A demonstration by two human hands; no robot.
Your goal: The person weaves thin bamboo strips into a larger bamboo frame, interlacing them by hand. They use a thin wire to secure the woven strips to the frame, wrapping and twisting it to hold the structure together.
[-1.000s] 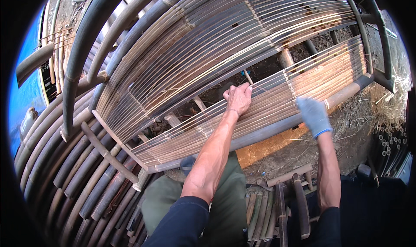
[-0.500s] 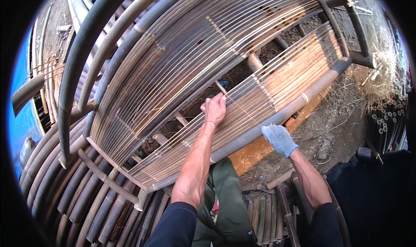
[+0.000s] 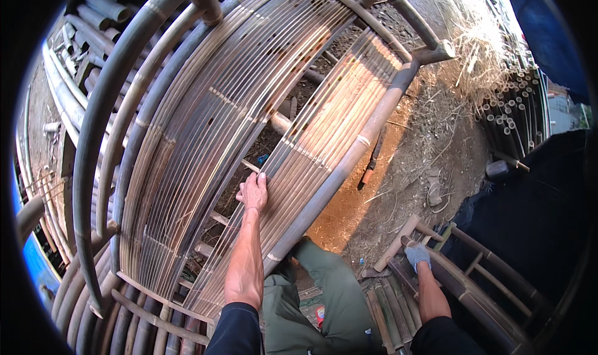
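A bamboo bench (image 3: 342, 187) fills the middle, with a seat of narrow slats (image 3: 311, 146) and a curved slatted back (image 3: 212, 115). My bare left hand (image 3: 254, 193) is closed at the slats' inner edge, beside a short bamboo crosspiece (image 3: 250, 166); what its fingers pinch is hidden. At the lower right, my right hand (image 3: 417, 255) wears a light blue-grey glove. It reaches to the end of a bamboo frame (image 3: 451, 271); its fingers are too small to make out.
Stacked bamboo poles (image 3: 103, 18) lie at the upper left, and cut tubes (image 3: 511, 115) at the right beside straw-like shavings (image 3: 479, 40). A dark tool with an orange part (image 3: 366, 177) lies on the ground past the bench's front rail. Black cloth (image 3: 529, 205) covers the right side.
My right hand has gone down and right, from the strand stretched across the slats to the bamboo frame. My left hand stays at the slats' edge. The view has turned to the right.
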